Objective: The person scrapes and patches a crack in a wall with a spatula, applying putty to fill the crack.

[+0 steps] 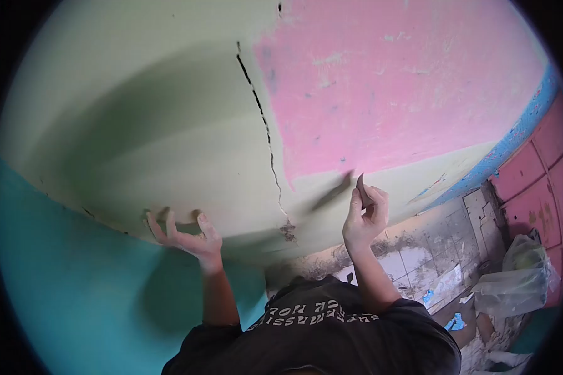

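My right hand pinches a thin, curved brown piece of sandpaper between thumb and fingers. Its tip comes up close to the lower edge of the pink paint, and a shadow falls on the wall beside it. My left hand is open, fingers spread and bent, with fingertips at the pale green wall just above the teal band. Between the hands a dark jagged crack runs down the wall to a small rough chipped patch. Pale dust coats both hands.
The teal lower wall lies at left. A blue strip and a pink panelled door stand at right. Below them are a clear plastic bag and stained floor tiles with blue and white scraps.
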A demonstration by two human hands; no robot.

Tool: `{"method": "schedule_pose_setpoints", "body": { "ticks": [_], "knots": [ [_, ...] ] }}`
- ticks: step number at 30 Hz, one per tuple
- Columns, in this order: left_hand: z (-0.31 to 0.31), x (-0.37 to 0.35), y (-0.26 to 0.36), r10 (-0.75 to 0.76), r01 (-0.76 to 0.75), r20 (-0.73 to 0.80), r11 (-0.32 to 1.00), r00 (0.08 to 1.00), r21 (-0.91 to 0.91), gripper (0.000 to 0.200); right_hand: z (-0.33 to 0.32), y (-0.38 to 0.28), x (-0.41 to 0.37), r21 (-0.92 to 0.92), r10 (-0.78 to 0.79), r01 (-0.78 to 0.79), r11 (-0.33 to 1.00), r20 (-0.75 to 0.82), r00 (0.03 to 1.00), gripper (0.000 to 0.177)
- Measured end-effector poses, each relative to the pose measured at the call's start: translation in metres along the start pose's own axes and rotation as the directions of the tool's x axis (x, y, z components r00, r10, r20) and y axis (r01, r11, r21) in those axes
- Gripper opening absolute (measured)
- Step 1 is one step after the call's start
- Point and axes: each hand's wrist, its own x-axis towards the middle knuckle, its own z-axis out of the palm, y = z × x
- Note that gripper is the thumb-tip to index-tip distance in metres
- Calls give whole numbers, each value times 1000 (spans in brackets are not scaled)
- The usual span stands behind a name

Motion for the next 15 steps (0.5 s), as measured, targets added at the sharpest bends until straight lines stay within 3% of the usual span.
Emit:
{"method": "schedule_pose_setpoints", "body": {
  "ticks": [7,15],
  "knots": [
    [22,-14,-24,25,-27,-39,998,999,-63,57,37,-17,-2,-229,-358,373,899,106,928,34],
    [36,-17,-38,135,-139,-108,990,985,-27,59,55,-6,-25,-293,-367,381,877,103,925,36]
  ]
}}
